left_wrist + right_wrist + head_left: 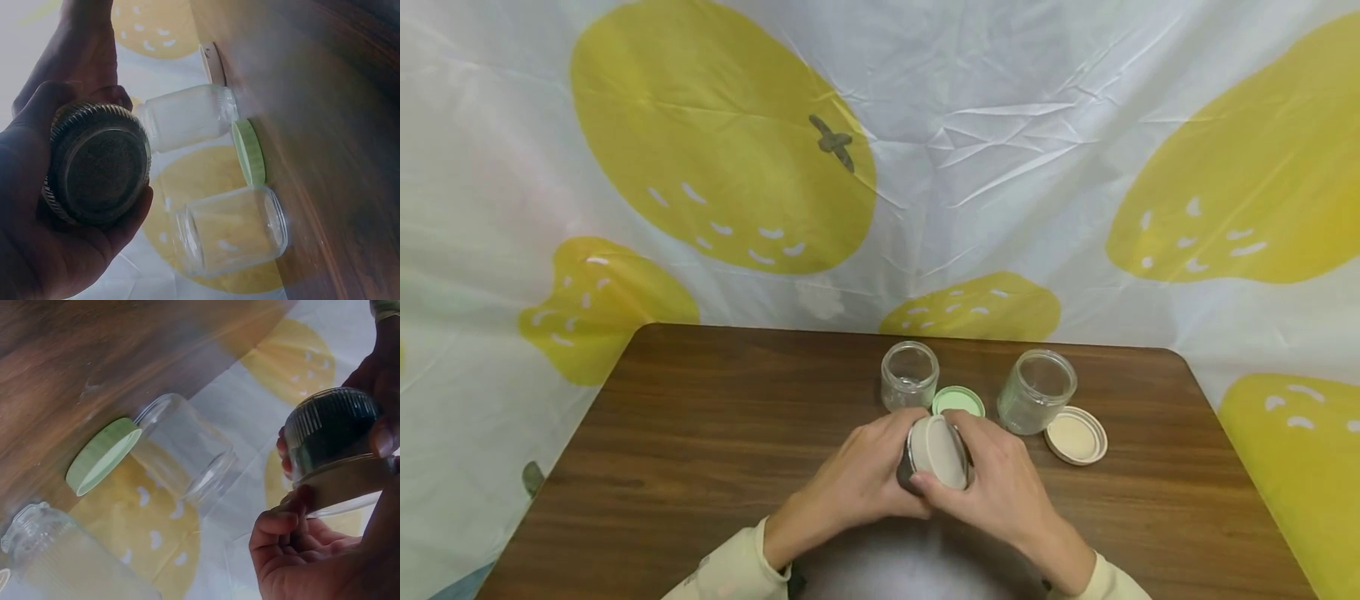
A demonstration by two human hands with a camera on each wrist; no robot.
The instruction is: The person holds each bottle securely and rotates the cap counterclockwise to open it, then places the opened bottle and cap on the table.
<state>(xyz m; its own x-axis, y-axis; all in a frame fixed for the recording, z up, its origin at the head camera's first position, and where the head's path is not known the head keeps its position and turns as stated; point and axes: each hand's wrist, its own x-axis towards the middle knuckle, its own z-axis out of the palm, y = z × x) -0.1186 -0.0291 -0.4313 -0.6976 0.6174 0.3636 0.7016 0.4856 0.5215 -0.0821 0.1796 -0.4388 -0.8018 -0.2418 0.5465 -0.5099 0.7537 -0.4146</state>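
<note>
Above the table, my left hand (868,471) grips the body of a ribbed glass jar (331,428) that looks dark inside. Its base faces the camera in the left wrist view. A cream lid (942,454) sits on the jar's mouth, and the fingers and thumb of my right hand (1000,475) hold it by the rim. The jar is tilted. Just beyond the hands, a green lid (958,402) lies on the table with its inside up.
A smaller clear jar (910,375) stands open behind my left hand. Right of it is a larger clear jar (1037,392), also without a lid. Beside that lies another cream lid (1077,436), inside up. A lemon-patterned cloth (925,208) hangs behind the wooden table (715,417).
</note>
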